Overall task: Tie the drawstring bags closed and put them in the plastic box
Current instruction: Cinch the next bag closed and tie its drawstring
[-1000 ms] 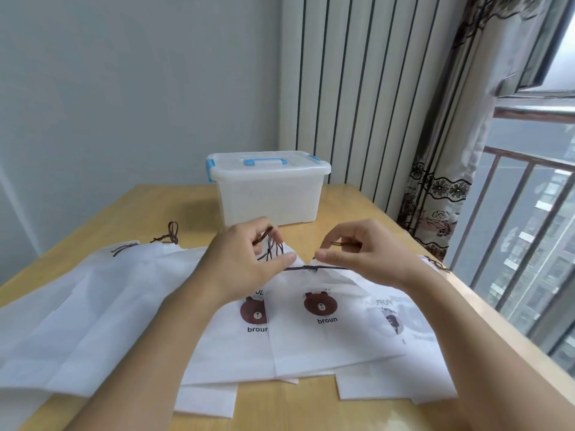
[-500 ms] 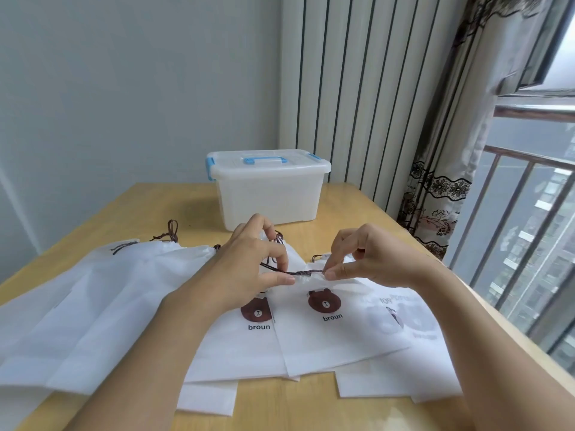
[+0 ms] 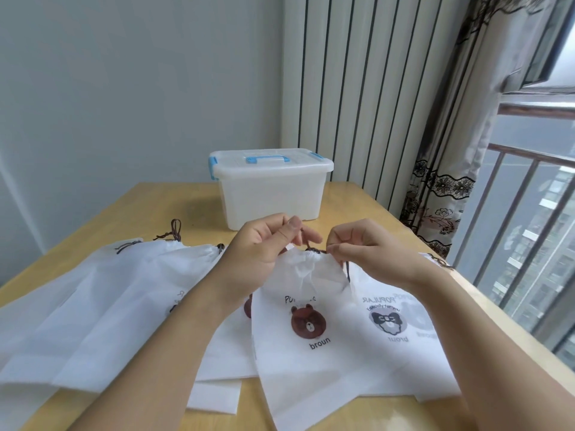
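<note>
Now pinching dark brown drawstring cord with left hand and right hand at the gathered mouth of white bear-print fabric drawstring bag, near centre on wooden table, likely cinching for a knot. Roughly five more white bags overlapping, exact count unclear. One translucent plastic box, blue-latched lid on, far centre.

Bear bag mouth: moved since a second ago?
Yes. The bear bag has had its mouth cinched into a gathered bunch and lifted toward the box; before, it lay flat and wide. Both hands, left and right, pinch the cord.
</note>
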Tool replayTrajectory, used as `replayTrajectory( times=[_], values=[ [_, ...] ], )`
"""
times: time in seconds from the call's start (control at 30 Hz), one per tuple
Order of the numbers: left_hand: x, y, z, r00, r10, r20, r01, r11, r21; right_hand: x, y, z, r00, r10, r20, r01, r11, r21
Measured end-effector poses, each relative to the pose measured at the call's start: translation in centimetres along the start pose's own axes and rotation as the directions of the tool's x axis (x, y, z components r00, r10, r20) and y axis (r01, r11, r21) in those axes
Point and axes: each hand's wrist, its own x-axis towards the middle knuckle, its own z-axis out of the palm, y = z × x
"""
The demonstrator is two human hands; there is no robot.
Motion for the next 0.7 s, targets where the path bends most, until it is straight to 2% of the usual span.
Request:
replayTrajectory(
  times=[0.07, 0.13, 0.23, 0.3, 0.47, 0.6, 0.7],
  values=[
    [-0.1, -0.3, 0.2, 0.999, -0.038, 0.028, 0.039, 0.998, -0.043, 0.0, -0.1, 0.5, 0.997, 0.041, 0.072, -0.049, 0.992, 0.114],
    [-0.1, -0.8, 0.4, 0.998, -0.064, 0.008, 0.064, 0.998, -0.023, -0.1, -0.3, 0.6, 0.991, 0.100, 0.092, -0.113, 0.982, 0.152],
    [0.1, -1.3, 0.3, 0.995, -0.092, -0.027, 0.092, 0.996, 0.009, -0.2, -0.7, 0.4, 0.992, 0.125, 0.027, -0.128, 0.972, 0.197],
    [0.2, -1.5, 0.2, 0.995, -0.095, -0.010, 0.096, 0.994, 0.044, -0.3, -1.2, 0.4, 0.997, 0.060, -0.039, -0.049, 0.972, 0.231],
    [0.1, -1.7, 0.6, 0.992, -0.122, 0.009, 0.122, 0.992, 0.021, -0.4, -1.4, 1.0, 0.978, -0.161, -0.134, 0.163, 0.987, 0.008],
    [0.2, -1.9, 0.9, 0.994, -0.105, -0.005, 0.105, 0.991, 0.088, -0.2, -1.1, 1.1, 0.953, -0.207, -0.221, 0.192, 0.977, -0.087],
    [0.1, -1.9, 0.9, 0.994, -0.106, 0.016, 0.104, 0.990, 0.091, -0.1, -1.2, 1.5, 0.939, -0.206, -0.276, 0.202, 0.978, -0.041]
  ],
)
